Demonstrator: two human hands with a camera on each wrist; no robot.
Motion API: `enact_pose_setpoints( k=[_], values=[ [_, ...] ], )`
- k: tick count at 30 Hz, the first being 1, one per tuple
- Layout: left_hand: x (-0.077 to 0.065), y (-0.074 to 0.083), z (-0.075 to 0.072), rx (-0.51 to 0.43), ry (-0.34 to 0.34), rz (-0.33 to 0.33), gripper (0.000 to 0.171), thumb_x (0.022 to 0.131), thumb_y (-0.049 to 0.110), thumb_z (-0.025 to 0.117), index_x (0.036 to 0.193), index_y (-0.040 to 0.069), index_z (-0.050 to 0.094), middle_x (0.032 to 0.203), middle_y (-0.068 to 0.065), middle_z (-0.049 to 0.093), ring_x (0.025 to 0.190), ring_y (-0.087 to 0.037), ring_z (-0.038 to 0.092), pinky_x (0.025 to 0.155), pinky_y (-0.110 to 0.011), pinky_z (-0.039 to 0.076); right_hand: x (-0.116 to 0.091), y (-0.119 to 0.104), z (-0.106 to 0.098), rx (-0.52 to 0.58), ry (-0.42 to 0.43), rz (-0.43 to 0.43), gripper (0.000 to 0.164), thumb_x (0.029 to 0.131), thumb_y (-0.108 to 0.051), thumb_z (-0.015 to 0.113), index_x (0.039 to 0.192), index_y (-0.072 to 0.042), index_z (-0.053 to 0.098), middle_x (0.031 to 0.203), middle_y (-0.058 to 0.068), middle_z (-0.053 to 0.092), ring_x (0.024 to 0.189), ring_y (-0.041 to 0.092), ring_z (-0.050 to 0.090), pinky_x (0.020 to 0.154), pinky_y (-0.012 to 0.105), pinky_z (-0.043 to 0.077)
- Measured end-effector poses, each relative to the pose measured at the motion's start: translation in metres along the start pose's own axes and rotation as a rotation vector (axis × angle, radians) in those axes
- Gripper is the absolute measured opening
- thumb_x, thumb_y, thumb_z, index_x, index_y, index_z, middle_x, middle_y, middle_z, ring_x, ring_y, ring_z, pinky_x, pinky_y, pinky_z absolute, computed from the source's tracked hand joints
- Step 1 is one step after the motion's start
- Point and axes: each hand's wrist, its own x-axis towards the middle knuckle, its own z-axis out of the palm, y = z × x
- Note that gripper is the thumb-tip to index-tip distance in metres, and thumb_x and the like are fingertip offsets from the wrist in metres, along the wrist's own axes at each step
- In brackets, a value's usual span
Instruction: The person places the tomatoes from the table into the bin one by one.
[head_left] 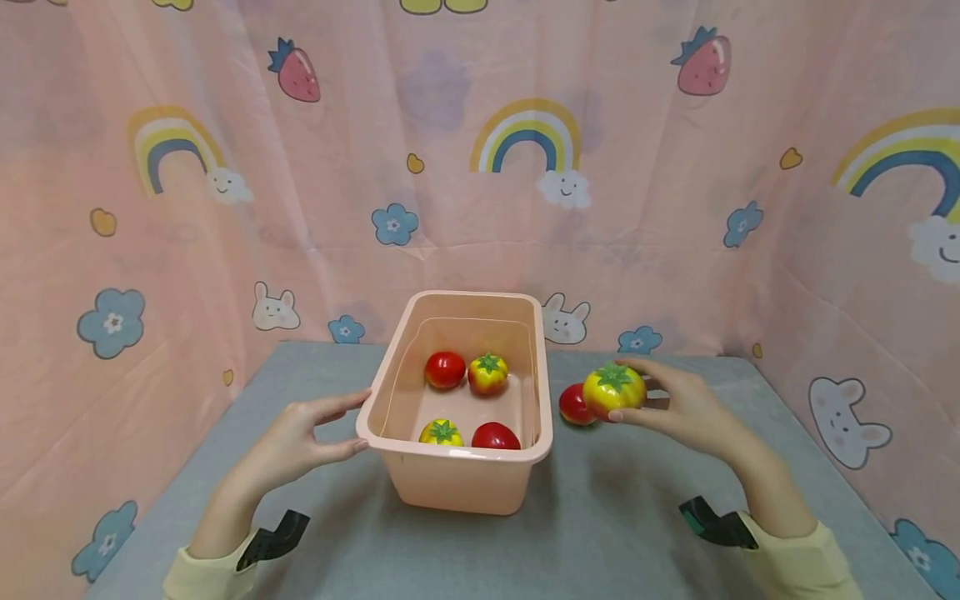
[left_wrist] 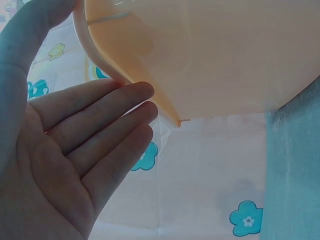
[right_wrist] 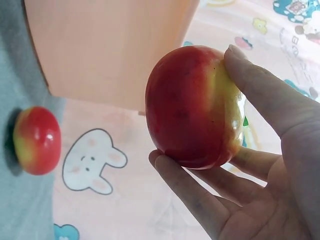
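My right hand (head_left: 678, 408) pinches a yellow-and-red tomato (head_left: 615, 390) with a green leafy top between thumb and fingertips, to the right of a pink plastic bin (head_left: 465, 479). Seen from the right wrist, the held tomato (right_wrist: 187, 107) shows its red underside, raised above the table. Another red tomato (head_left: 575, 405) lies on the table beside the bin, partly covered by the held one in the head view. At the bin's left side, my left hand (head_left: 300, 446) touches the rim with its thumb and fingers, fairly straight in the left wrist view.
Inside the bin lie two red tomatoes, one at the back (head_left: 445, 369) and one at the front (head_left: 496, 437), and two yellow-red ones (head_left: 488, 375). The front pair is partly hidden by the rim. A grey table (head_left: 330, 533) meets a pink patterned curtain (head_left: 337, 200) behind.
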Motion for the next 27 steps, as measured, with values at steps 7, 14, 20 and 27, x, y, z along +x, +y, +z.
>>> enact_pose_setpoints(
  k=[7,14,20,27],
  values=[
    [0.0,0.0,0.0,0.001,-0.002,-0.004,0.061,0.08,0.043,0.074,0.131,0.014,0.059,0.13,-0.002,0.061,0.115,-0.03,0.061,0.092,-0.048,0.053,0.005,-0.01,-0.005,-0.016,-0.004,-0.009,0.078,0.077,-0.048,0.074,0.138,-0.009,0.046,0.13,0.018,0.055,0.109,0.04,0.059,0.076,0.041,0.06],
    [0.001,0.0,0.0,-0.001,-0.004,-0.004,0.062,0.079,0.045,0.074,0.131,0.014,0.059,0.13,-0.002,0.061,0.115,-0.029,0.061,0.092,-0.047,0.053,0.014,-0.02,-0.008,-0.018,-0.001,-0.057,0.076,0.077,-0.045,0.075,0.138,-0.009,0.047,0.131,0.015,0.055,0.108,0.035,0.06,0.08,0.041,0.059],
    [0.001,-0.001,0.0,0.005,-0.002,0.008,0.061,0.08,0.044,0.074,0.131,0.015,0.059,0.13,-0.001,0.06,0.115,-0.028,0.061,0.093,-0.047,0.053,0.02,-0.031,-0.011,-0.014,-0.008,-0.07,0.077,0.077,-0.047,0.075,0.138,-0.011,0.047,0.129,0.013,0.055,0.108,0.033,0.059,0.079,0.041,0.059],
    [0.001,0.0,-0.001,0.003,0.001,0.016,0.061,0.079,0.043,0.074,0.131,0.015,0.059,0.13,0.0,0.06,0.115,-0.027,0.061,0.093,-0.043,0.053,0.029,-0.042,-0.012,0.0,-0.025,-0.075,0.077,0.075,-0.051,0.075,0.138,-0.014,0.047,0.126,0.01,0.057,0.109,0.031,0.058,0.081,0.041,0.059]
  ],
)
